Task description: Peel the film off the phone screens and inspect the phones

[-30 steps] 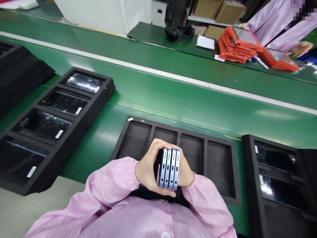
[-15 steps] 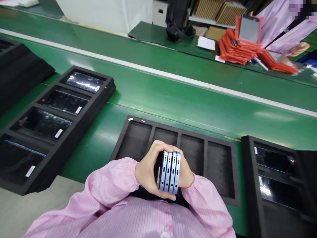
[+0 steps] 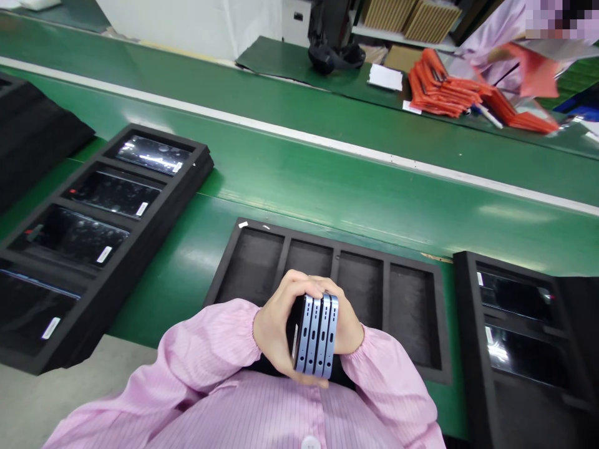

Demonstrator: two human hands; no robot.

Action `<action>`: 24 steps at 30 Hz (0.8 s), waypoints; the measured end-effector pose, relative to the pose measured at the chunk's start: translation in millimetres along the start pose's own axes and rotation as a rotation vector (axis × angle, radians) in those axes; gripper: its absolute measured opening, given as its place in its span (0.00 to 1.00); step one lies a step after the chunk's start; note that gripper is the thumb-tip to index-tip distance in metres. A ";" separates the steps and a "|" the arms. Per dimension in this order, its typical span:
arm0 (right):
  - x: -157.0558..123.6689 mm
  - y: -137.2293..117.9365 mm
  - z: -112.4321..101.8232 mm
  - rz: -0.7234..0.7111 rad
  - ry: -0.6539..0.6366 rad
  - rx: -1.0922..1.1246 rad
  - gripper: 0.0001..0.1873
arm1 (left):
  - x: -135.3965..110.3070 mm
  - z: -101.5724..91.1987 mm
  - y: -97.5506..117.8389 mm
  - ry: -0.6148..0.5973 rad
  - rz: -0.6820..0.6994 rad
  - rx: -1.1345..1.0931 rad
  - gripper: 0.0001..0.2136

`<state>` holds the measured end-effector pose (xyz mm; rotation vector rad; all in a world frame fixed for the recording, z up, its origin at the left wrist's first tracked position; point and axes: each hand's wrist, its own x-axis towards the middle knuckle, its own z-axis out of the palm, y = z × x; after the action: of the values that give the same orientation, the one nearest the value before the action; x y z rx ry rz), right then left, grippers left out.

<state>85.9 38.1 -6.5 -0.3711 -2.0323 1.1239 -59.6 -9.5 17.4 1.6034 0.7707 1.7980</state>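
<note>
Four phones (image 3: 314, 337) held upright side by side, blue edges and ports toward camera, gripped between left hand (image 3: 274, 327) and right hand (image 3: 349, 324), both curled around bundle. Bundle in front of wearer's chest, at near side of black foam middle tray (image 3: 445, 337). Right tray (image 3: 469, 324): two dark-screened handsets (image 3: 524, 355) visible. Left tray (image 3: 140, 237): four labelled devices (image 3: 79, 234). Beyond, white strip (image 3: 281, 128) across green bench (image 3: 374, 193); farther, red pouches (image 3: 442, 87) beside co-worker's pink sleeve (image 3: 496, 28).

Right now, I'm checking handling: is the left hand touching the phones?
Touching: the head view shows the left hand closed around the edges of the phones.
</note>
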 end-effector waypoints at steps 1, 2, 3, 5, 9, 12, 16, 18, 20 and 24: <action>0.0 -0.3 -0.1 0.002 -0.001 -0.006 0.42 | 0.3 -0.1 -0.3 -0.004 0.006 -0.005 0.43; 0.0 -0.5 -0.2 0.002 -0.001 -0.012 0.43 | 0.6 -0.3 -0.7 -0.010 0.010 -0.010 0.43; -0.1 -0.6 -0.3 0.000 0.000 -0.018 0.43 | 0.6 -0.4 -1.1 -0.017 0.012 -0.014 0.44; -0.2 -0.2 -0.5 -0.004 -0.002 -0.024 0.44 | 0.2 -0.7 -2.0 -0.029 0.003 -0.023 0.45; -1.3 2.0 -0.8 0.000 -0.015 -0.005 0.46 | -1.6 -0.6 -2.9 -0.024 -0.026 -0.019 0.46; -2.3 3.7 -0.7 0.031 -0.018 0.013 0.44 | -1.2 -0.6 -2.7 -0.019 -0.023 -0.015 0.44; -3.1 4.5 -0.3 0.036 -0.027 0.004 0.44 | 1.1 -1.3 -1.6 -0.040 -0.014 -0.014 0.42; -2.9 4.0 -0.3 0.026 -0.021 -0.027 0.45 | 1.7 -1.6 -1.4 -0.043 -0.012 -0.004 0.42; -2.3 3.2 -0.5 0.020 -0.017 -0.054 0.46 | 1.8 -1.4 -1.5 -0.039 -0.014 0.004 0.43; -0.8 1.3 -1.0 -0.001 -0.014 -0.029 0.44 | 0.8 0.1 -2.1 -0.035 0.000 -0.033 0.44</action>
<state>87.0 39.0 -7.6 -0.3774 -2.0621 1.1001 -59.5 -7.5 16.3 1.6094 0.7216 1.7697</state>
